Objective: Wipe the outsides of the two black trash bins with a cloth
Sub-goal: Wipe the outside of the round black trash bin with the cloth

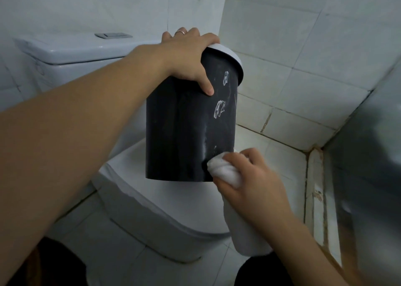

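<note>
The fingers [249, 155] of the right hand [256, 181] curl around a bunched white cloth [223, 169], pinching it into a wad and pressing it against the lower right edge of the black trash bin [180, 129], just above the bin's bottom rim. The thumb and knuckles hide most of the cloth, so only its rounded front shows, touching the dark wall.

The left hand [186, 55] grips the top of the same bin at the upper centre of the frame: its fingers [184, 33] wrap over the far side of the pale grey rim [234, 58], with a ring on one of them, while the thumb [206, 86] lies flat on the near black wall. The bin is tilted, its top leaning toward the upper right, and held up in the air above the closed toilet lid [152, 196] without touching it.

The bin's wall carries pale smears and scratch-like marks (three clearer patches run down its right side), and a faint light streak reaches down toward the cloth.

Behind, at the upper left of the frame, stands the toilet tank [71, 53] with a flush button plate [112, 35] on its lid. White wall tiles [293, 47] fill the upper right, with stained grout along the corner at the right. The tiled floor [97, 238] shows at the lower centre.
</note>
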